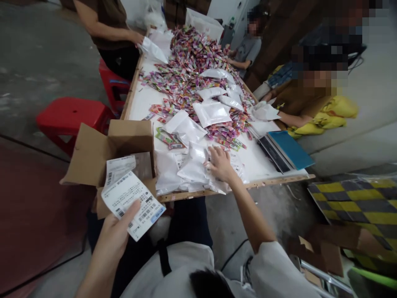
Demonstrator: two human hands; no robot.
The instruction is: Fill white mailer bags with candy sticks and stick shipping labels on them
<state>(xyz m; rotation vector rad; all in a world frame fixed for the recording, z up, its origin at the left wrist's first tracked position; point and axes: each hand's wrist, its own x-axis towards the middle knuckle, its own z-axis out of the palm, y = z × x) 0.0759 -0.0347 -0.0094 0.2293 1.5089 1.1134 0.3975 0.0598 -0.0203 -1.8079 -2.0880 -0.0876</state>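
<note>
My left hand (119, 225) holds a printed white label sheet (134, 203), thumb on top, in front of an open cardboard box (89, 155). Another printed label (119, 165) lies at the box opening. My right hand (221, 163) rests on white plastic packets (194, 163) at the table's near edge, fingers spread and bent over them. Some packets there carry printed labels. Farther up, more white packets (212, 114) lie on a large heap of small colourful sachets (186, 58).
The wooden-edged table (263, 181) bears a blue folder (290, 149) at its right corner. Red stools (74, 116) stand to the left. A person's hands hold white bags at the far left; two more people sit along the right side.
</note>
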